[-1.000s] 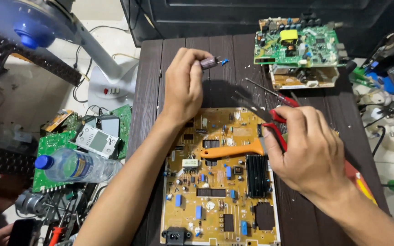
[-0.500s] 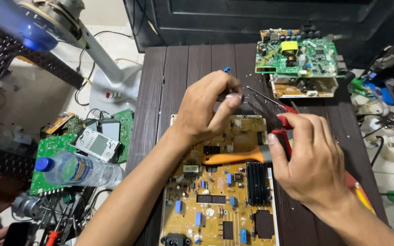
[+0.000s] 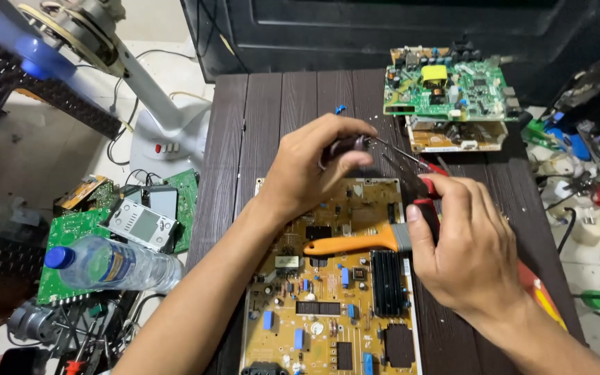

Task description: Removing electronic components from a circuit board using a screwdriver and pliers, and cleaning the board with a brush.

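Pliers (image 3: 418, 177) with red grips sit closed in my right hand (image 3: 470, 253), their thin tips reaching toward the small dark component (image 3: 345, 146) that my left hand (image 3: 310, 173) pinches between thumb and forefinger. Both hands hover over the far end of the tan circuit board (image 3: 328, 305), which lies along the middle of the dark wooden tabletop (image 3: 272, 125) and runs to its near edge. My right hand is also curled round an orange-handled brush (image 3: 352, 244) lying crosswise on the board.

To do this well, I judge I should keep the left pinch firm and steady, bring the tips onto the component's lead rather than its body, and squeeze lightly so nothing bends or springs away. Whether the tips already touch it I cannot tell. A green circuit board (image 3: 449, 90) sits stacked at the far right corner, well apart. A tiny blue part (image 3: 340, 109) lies loose near the far edge.
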